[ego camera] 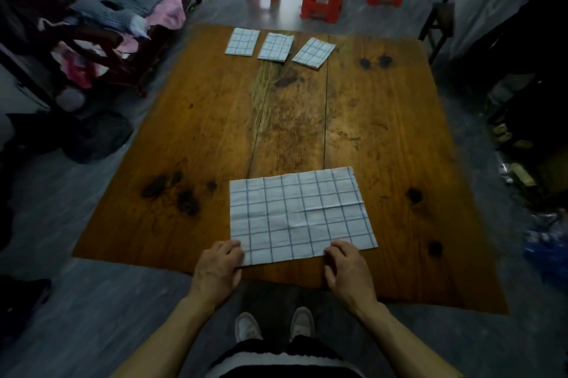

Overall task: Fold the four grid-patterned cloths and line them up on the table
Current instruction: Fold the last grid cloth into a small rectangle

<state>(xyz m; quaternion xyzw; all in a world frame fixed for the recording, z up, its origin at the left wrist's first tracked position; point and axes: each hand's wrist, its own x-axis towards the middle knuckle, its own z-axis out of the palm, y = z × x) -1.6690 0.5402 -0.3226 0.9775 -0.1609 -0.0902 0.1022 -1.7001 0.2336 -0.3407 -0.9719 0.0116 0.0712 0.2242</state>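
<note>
The left hand (219, 267) reached forward from the near edge of the desk (384, 138), back of the hand up, its grip pinching the near left corner of the unfolded cloth (299, 214), thumb below the edge and curled fingers on top. That cloth lay flat at the near middle of the desk, its long axis running left to right and turned slightly, the right end sitting a little nearer. It was pale with thin dark grid lines, and old fold creases crossed it. The right hand (347, 267) mirrored the left, its grip closed on the near edge toward the right corner, fingers curled over the fabric. Along the far edge lay a row of folded cloths: the left folded cloth (242, 41), the middle folded cloth (275, 47) and the right folded cloth (313, 53), each a small rectangle with its long axis pointing roughly away, the right one tilted most.
</note>
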